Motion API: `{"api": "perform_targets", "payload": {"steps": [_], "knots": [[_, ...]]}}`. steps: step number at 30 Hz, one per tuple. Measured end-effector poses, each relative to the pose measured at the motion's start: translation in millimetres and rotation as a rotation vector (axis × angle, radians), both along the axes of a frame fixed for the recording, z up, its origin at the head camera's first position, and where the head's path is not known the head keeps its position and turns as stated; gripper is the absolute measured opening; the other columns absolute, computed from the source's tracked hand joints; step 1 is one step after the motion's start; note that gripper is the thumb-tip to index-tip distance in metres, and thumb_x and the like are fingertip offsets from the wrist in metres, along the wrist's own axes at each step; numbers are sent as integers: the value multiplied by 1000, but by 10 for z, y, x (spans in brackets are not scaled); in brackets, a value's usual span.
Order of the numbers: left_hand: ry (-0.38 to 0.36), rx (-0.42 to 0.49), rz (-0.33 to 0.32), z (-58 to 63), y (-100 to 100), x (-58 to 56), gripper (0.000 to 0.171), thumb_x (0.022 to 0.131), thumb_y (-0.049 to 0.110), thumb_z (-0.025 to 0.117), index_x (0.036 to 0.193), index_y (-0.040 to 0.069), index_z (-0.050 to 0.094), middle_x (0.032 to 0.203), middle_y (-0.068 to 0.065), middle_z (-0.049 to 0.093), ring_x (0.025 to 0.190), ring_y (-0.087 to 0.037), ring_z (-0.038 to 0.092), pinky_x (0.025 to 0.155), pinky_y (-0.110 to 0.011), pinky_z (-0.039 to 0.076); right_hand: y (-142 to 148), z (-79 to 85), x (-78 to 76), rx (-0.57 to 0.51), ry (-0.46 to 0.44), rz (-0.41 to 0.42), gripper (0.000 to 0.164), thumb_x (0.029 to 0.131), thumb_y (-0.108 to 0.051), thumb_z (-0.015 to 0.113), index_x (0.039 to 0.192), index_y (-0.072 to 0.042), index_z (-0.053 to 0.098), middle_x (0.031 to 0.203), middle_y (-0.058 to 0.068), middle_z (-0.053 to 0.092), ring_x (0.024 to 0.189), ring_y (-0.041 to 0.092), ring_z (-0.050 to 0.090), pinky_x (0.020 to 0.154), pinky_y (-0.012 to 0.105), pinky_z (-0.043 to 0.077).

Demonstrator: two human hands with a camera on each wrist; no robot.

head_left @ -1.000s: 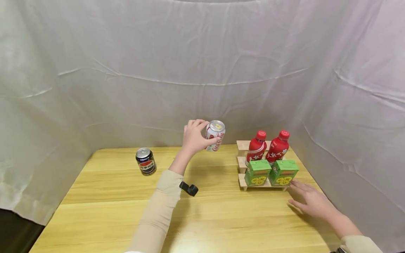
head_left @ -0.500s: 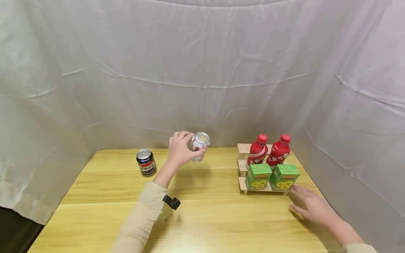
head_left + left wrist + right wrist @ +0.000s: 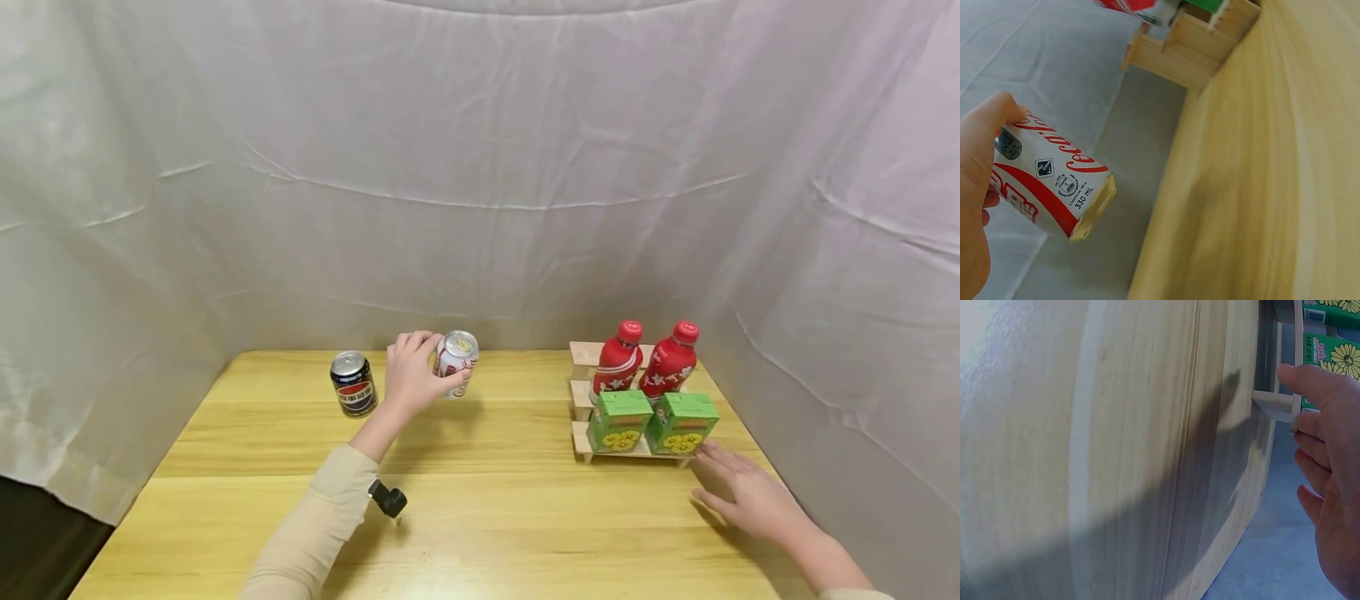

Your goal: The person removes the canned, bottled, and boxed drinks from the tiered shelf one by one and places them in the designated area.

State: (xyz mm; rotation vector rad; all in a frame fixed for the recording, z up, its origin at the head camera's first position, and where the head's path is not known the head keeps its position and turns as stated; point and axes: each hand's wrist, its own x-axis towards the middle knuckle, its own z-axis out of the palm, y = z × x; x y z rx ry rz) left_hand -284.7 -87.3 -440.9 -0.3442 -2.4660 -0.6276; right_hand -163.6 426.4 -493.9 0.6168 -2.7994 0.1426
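The person's left hand (image 3: 411, 375) holds the white can (image 3: 457, 362) by its side, thumb on the near face and fingers behind, so the can sits just to the right of the palm, lifted clear of the tabletop (image 3: 510, 517). Just left of that hand stands the dark can (image 3: 354, 387). Over by the rack (image 3: 587, 353), with its red bottles (image 3: 670, 367) and green cartons (image 3: 621, 423), the right hand (image 3: 750, 496) lies beside the front corner, fingers loosely stretched, thumb apart; whether they touch, I can't tell.
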Motion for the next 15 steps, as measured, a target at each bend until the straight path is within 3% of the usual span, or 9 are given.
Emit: {"api": "perform_targets", "payload": {"steps": [6, 15], "knots": [[-55, -26, -6, -124, -72, 16, 68, 71, 61, 74, 118, 13, 66, 118, -6, 62, 111, -26, 49, 91, -46, 38, -1, -4, 19, 4, -19, -18, 59, 80, -40, 76, 123, 0, 64, 135, 27, 55, 119, 48, 55, 101, 2, -16], [-137, 7, -4, -285, -93, -5, 71, 70, 60, 77, 121, 13, 66, 118, -6, 61, 112, -27, 50, 91, -44, 39, 6, -8, 7, -3, -1, -1, 58, 80, -38, 76, 123, -1, 64, 135, 27, 55, 117, 49, 55, 107, 8, -13]]}}
